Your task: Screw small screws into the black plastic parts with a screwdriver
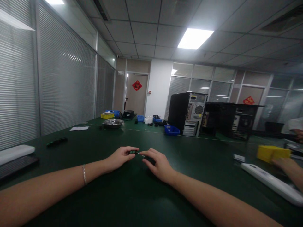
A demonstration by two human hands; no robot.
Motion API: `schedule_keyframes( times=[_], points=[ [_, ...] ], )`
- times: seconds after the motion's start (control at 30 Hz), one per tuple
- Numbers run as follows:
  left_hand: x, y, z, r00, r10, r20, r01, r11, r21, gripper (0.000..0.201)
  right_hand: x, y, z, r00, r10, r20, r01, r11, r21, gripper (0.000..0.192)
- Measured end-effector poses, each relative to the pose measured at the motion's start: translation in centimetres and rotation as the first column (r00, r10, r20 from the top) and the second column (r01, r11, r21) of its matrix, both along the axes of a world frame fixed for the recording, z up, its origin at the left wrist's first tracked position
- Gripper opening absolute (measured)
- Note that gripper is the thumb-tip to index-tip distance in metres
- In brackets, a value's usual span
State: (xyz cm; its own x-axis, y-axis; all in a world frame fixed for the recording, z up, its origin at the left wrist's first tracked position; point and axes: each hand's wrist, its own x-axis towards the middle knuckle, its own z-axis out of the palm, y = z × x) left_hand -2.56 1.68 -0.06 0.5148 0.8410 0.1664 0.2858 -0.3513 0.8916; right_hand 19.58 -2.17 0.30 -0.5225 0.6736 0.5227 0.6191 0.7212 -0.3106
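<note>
My left hand (123, 155) is closed, pinching a small dark piece with a green circuit board (133, 152) between thumb and fingers, just above the green table. Close beside it on the right, my right hand (157, 162) has its index finger stretched toward the piece and its thumb curled below. A thin, pale metal shaft (142, 155) shows between these fingertips and points at the board. Whatever part of it lies inside the right hand is hidden.
At the back stand a steel bowl (114, 123), a blue bin (172, 130) and black computer towers (180, 112). To the left lie a dark green-and-black tool (56, 142) and a keyboard (20, 165). Another person's hand (287, 167) is near a yellow box (272, 153) and long white object (272, 183).
</note>
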Motion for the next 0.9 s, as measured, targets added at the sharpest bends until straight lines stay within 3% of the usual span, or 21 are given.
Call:
schedule_keyframes(
  times=[0.27, 0.47, 0.6, 0.9],
  points=[
    [0.3, -0.4, -0.3, 0.994, -0.086, 0.064, 0.082, 0.995, 0.061, 0.032, -0.1, 0.3, -0.1, 0.999, -0.028, 0.039, 0.029, 1.0, -0.01, 0.027],
    [0.1, -1.1, 0.7, 1.0, -0.012, -0.001, 0.012, 0.979, 0.202, 0.032, -0.2, 0.1, -0.1, 0.999, -0.036, 0.037, 0.037, 0.999, -0.017, 0.029],
    [-0.1, -1.3, 0.7, 0.999, -0.02, -0.049, 0.03, 0.981, 0.192, 0.036, -0.2, 0.1, 0.0, 0.998, -0.037, 0.051, 0.038, 0.999, -0.033, 0.027],
    [-0.1, -1.5, 0.8, 0.973, 0.031, -0.227, 0.049, 0.939, 0.339, 0.03, 0.0, 0.0, -0.1, 0.996, -0.011, 0.083, 0.012, 1.0, -0.019, 0.028]
  ],
)
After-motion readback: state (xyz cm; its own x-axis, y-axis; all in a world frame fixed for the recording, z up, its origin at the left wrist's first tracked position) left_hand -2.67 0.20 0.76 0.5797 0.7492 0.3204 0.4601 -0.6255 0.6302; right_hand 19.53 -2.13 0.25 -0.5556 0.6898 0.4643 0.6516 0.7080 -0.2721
